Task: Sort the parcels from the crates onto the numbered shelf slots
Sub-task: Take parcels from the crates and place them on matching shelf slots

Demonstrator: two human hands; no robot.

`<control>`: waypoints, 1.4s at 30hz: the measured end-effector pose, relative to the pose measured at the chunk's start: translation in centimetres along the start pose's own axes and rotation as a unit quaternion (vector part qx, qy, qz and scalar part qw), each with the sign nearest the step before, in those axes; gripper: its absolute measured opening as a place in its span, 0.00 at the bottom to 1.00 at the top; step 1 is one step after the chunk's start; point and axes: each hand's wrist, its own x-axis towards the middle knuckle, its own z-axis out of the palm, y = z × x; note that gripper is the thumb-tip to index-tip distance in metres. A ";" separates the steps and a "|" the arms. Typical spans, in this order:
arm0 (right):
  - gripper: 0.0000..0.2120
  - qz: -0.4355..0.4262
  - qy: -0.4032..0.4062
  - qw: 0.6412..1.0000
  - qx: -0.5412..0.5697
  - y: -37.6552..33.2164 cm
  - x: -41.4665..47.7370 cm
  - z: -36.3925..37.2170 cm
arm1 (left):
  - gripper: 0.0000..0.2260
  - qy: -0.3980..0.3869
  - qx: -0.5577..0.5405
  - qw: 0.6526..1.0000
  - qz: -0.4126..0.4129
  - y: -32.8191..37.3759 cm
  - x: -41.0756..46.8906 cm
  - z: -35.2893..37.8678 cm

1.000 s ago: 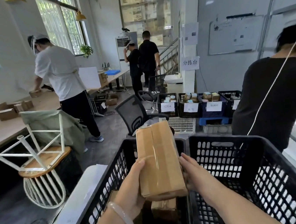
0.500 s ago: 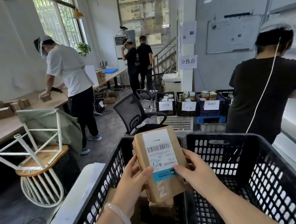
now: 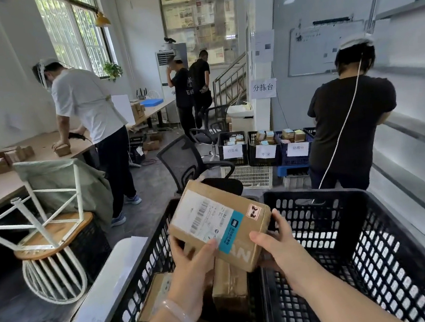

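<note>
above the left crate [image 3: 140, 286], both hands hold one parcel [image 3: 220, 223]. left hand [image 3: 191, 265]: thumb pressed flat on the near edge of the shipping label [image 3: 204, 219], fingers curled under the box, mostly hidden. right hand [image 3: 281, 248]: thumb on the top face at the near corner, fingers [image 3: 277, 218] wrapped round the right end. both grips are closed on the box and hold nothing else. parcel is tilted, label face up, clear of the left crate's rim and of the other parcels [image 3: 229, 285] lying inside the left crate below it

judgement: step in hand is reading the slot code before carrying. small red-edged sticker [image 3: 253, 211] at the parcel's far right corner bears handwritten marks, likely the code; cannot read it with certainty

to do it well: slide the left thumb off the label so no print is covered. turn the face square to the eyes and confirm the code twice. lift straight up over the left crate's rim

shelf [image 3: 413, 134] runs right of and beyond the left crate, past the right crate [image 3: 359, 250]. person in black [image 3: 352, 125] stands at it, so leave room. slot numbers not legible from this view
</note>
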 end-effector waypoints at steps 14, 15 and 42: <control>0.32 -0.056 -0.069 0.972 -0.217 -2.6 1.0 -0.5 | 0.38 -0.172 0.530 0.809 0.187 1.6 1.6 -3.9; 0.31 -0.058 -0.067 0.971 -0.223 -2.7 1.0 -0.3 | 0.37 -0.176 0.503 0.827 0.177 1.5 1.6 -3.9; 0.35 -0.218 0.326 0.875 -0.284 -3.2 -11.0 -4.1 | 0.34 -0.365 0.352 0.814 0.283 -1.9 1.1 8.7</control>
